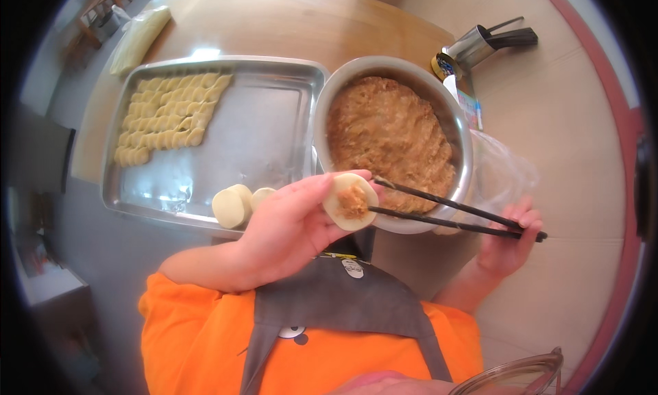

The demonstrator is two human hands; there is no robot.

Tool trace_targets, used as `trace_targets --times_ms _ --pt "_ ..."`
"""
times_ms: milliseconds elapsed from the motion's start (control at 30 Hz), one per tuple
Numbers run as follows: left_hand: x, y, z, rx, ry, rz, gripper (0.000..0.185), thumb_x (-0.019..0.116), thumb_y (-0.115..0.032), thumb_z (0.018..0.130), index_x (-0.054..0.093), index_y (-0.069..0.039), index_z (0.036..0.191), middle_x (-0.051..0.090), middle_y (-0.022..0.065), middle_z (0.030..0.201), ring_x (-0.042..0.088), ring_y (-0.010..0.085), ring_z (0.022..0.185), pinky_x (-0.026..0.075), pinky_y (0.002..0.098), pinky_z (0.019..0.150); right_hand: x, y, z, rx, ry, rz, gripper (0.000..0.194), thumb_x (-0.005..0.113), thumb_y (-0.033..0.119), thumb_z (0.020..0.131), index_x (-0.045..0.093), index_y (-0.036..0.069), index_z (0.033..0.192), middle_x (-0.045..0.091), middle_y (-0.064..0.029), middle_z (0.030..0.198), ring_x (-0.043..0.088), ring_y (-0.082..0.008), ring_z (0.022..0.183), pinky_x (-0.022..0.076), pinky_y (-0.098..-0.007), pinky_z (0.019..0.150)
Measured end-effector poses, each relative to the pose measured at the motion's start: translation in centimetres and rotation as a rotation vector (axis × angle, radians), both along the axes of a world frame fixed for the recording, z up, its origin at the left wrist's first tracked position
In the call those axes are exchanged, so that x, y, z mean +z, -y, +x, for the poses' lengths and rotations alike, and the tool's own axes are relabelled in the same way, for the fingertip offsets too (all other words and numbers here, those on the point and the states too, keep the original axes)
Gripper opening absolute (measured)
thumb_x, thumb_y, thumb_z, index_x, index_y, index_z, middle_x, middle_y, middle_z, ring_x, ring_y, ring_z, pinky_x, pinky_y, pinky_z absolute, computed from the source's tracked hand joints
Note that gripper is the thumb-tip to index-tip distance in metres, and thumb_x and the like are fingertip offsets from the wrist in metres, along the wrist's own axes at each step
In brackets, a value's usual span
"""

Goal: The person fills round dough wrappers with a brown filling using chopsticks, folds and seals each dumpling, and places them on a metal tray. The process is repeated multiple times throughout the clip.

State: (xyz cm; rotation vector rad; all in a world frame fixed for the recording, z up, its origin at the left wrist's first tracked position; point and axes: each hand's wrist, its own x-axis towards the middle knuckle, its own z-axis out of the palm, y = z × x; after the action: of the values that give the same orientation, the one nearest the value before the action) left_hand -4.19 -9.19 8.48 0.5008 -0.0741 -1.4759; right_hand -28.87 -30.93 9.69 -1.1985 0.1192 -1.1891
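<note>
My left hand [293, 225] holds a round dough wrapper [351, 224] with a small lump of minced filling [352, 200] on its middle. My right hand [509, 235] grips a pair of dark chopsticks [442, 223] near their far ends; one tip meets the filling, the other is by my left fingertips. Behind the wrapper stands a large metal bowl [465, 153] of brownish minced filling [390, 138]. To the left, a shallow metal tray [247, 138] carries rows of folded dumplings [169, 112]. Several round wrappers [229, 209] lie at its near edge, partly hidden by my left hand.
A plastic-wrapped pale bundle [141, 40] lies at the wooden table's [288, 14] far left. Right of the bowl are a clear plastic bag [506, 163], a metal holder [469, 46] with dark sticks, and a small round tin [444, 66]. A tiled wall rises at the right.
</note>
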Motion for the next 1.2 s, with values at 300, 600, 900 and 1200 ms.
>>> trace_targets --times_ms 300,600,900,1200 --pt "-0.5 -2.3 1.3 -0.050 0.006 0.007 0.050 0.043 -0.028 0.106 0.041 0.006 0.144 0.048 0.0199 0.147 0.048 0.0293 0.135 0.038 0.0436 0.117 -2.4 -4.6 1.8 -0.068 -0.119 -0.074 0.034 0.054 0.032 0.103 0.055 0.002 0.087 0.048 -0.0091 0.086 0.051 -0.0184 0.059 0.0507 -0.0262 0.047" --pt "-2.1 -6.2 3.3 -0.019 0.002 0.010 0.049 0.043 -0.027 0.106 0.042 0.008 0.142 0.050 0.0213 0.144 0.052 0.0320 0.132 0.043 0.0460 0.113 -5.5 -7.7 4.6 -0.062 0.011 0.169 0.034 0.054 0.032 0.104 0.054 0.004 0.086 0.046 -0.0067 0.083 0.051 -0.0176 0.074 0.0526 -0.0234 0.056" --pt "-2.9 -6.7 4.0 0.006 0.003 0.029 0.049 0.043 -0.026 0.106 0.042 0.008 0.141 0.050 0.0248 0.141 0.054 0.0354 0.129 0.047 0.0451 0.109 -3.4 -7.2 3.9 -0.256 0.018 0.053 0.031 0.055 0.025 0.104 0.057 0.001 0.085 0.050 -0.0064 0.082 0.051 -0.0170 0.068 0.0540 -0.0260 0.061" --pt "-3.4 -6.5 4.1 -0.146 0.059 0.056 0.048 0.042 -0.029 0.107 0.046 0.006 0.139 0.056 0.0222 0.135 0.061 0.0336 0.120 0.054 0.0453 0.100 -1.3 -5.9 -1.1 -0.227 0.032 -0.045 0.031 0.055 0.025 0.103 0.056 -0.001 0.086 0.046 -0.0077 0.086 0.046 -0.0167 0.066 0.0462 -0.0264 0.054"
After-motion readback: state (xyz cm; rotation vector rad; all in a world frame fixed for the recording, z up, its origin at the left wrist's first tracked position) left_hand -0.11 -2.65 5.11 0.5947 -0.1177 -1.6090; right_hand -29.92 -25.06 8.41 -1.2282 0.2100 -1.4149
